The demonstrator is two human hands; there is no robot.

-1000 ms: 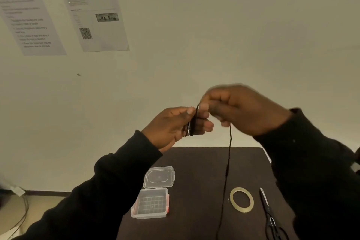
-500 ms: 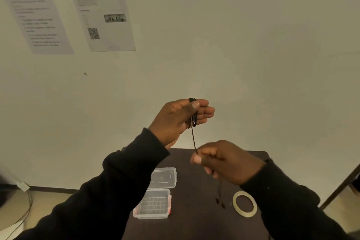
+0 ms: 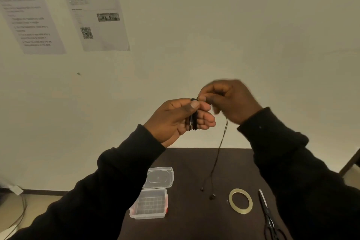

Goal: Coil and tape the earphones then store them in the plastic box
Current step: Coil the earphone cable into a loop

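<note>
Black earphones (image 3: 219, 148) are held up in front of the wall. My left hand (image 3: 179, 119) grips a small coil of the cable wound around its fingers, thumb pressed on top. My right hand (image 3: 228, 99) pinches the cable just above the coil, at its top. The loose end hangs down from the right hand, with both earbuds dangling just above the dark table (image 3: 194, 220). The clear plastic box (image 3: 149, 203) stands open on the table at the left, its lid (image 3: 158, 177) lying flat behind it.
A roll of clear tape (image 3: 241, 201) lies flat on the table right of the earbuds. Black scissors (image 3: 267, 216) lie at the right edge. Printed sheets (image 3: 97, 8) hang on the wall. Cables lie on the floor at the lower left.
My right hand has risen from below the coil to its top, carrying the cable up and around. The hanging end is shorter and the earbuds swing above the table.
</note>
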